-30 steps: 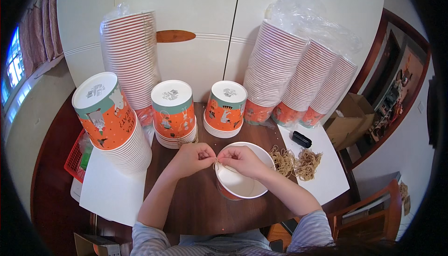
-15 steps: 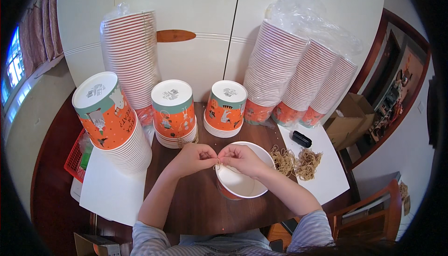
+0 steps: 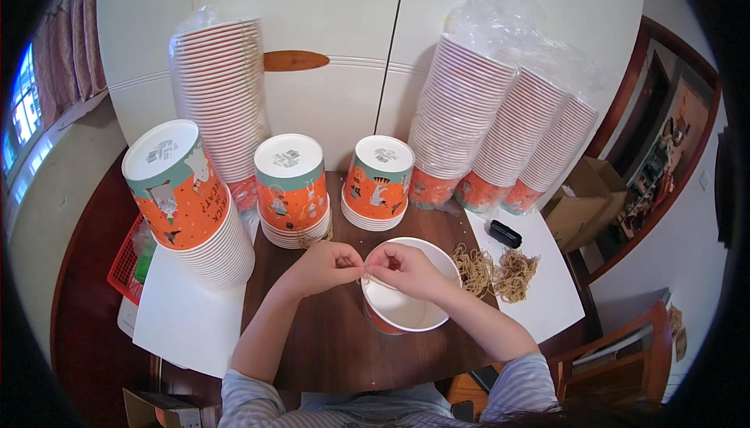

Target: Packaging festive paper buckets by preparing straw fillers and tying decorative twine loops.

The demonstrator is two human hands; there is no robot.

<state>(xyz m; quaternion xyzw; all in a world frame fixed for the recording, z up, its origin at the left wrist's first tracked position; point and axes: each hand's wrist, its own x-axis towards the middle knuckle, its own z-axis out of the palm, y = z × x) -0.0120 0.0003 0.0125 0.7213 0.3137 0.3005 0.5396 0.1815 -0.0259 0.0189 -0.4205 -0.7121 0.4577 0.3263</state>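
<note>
An open paper bucket, white inside and orange outside, stands upright on the brown tabletop in front of me. My left hand and my right hand meet above its left rim. Both are closed, thumb and fingers pinched on a thin tan string, of which only a short bit shows by the fingertips. Just right of the bucket lies a tangled bunch of tan string, with a second bunch beside it.
Upside-down orange bucket stacks stand left, at middle left and centre. Tall plastic-wrapped bucket stacks rise behind, left and right. A small black object lies right; a wooden chair is at lower right.
The pinched fingers have shifted only very slightly at the bucket's rim. Everything else stays in place.
</note>
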